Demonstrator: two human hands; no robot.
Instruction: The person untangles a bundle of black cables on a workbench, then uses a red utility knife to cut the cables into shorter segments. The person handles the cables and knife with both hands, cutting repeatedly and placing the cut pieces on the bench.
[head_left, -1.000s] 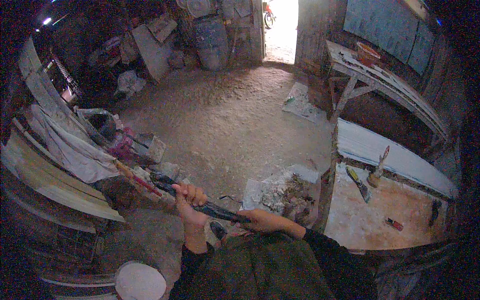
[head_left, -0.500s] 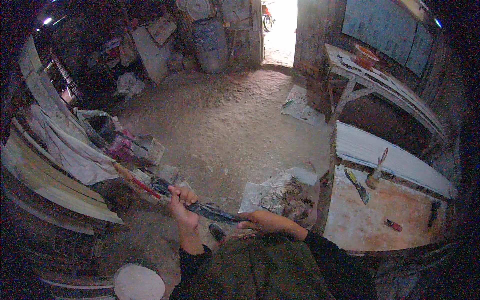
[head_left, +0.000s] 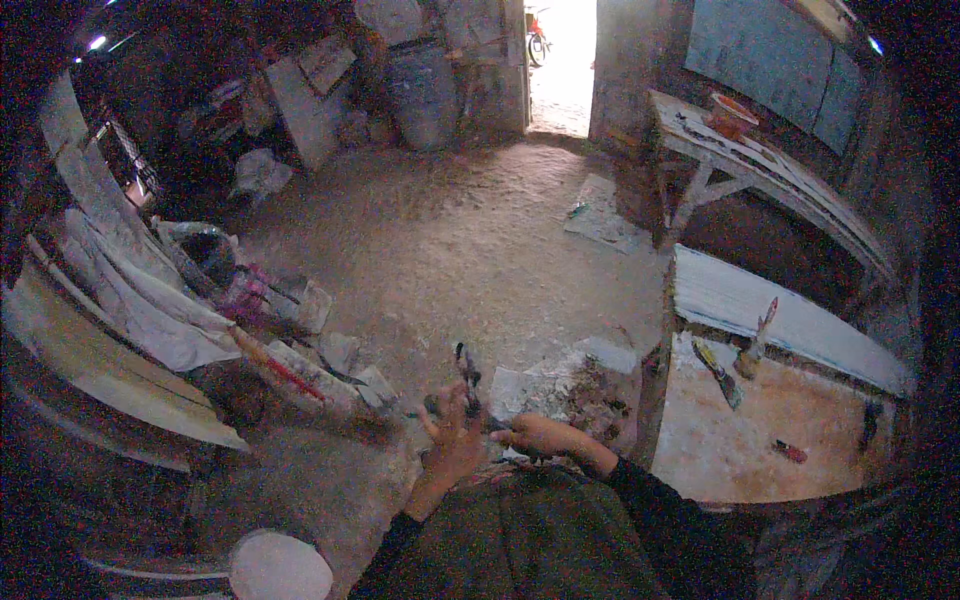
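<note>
A dark, limp strip (head_left: pixel 470 378), perhaps cloth or a strap, is bunched in front of my waist. My left hand (head_left: pixel 455 445) is raised near it, fingers bent and partly spread, with dark parts of the strip between and above them. This area is somewhat blurred. Close beside it on the right, my right hand (head_left: pixel 545 438) is closed on the strip's other part, knuckles up, near the top of my dark green clothing (head_left: pixel 510 535). The exact kind of strip cannot be made out.
On the right, a worktable (head_left: pixel 700 460) holds a brush (head_left: pixel 750 355), a yellow-handled scraper (head_left: pixel 712 368) and a small red tool (head_left: pixel 788 451). Papers with debris (head_left: pixel 590 395) lie on the floor ahead. Long boards (head_left: pixel 120 350) and a round white lid (head_left: pixel 280 566) are at left.
My left hand has moved right, close to my right hand. The strip, stretched out to the left before, is now gathered between them. My right hand has stayed nearly in place.
</note>
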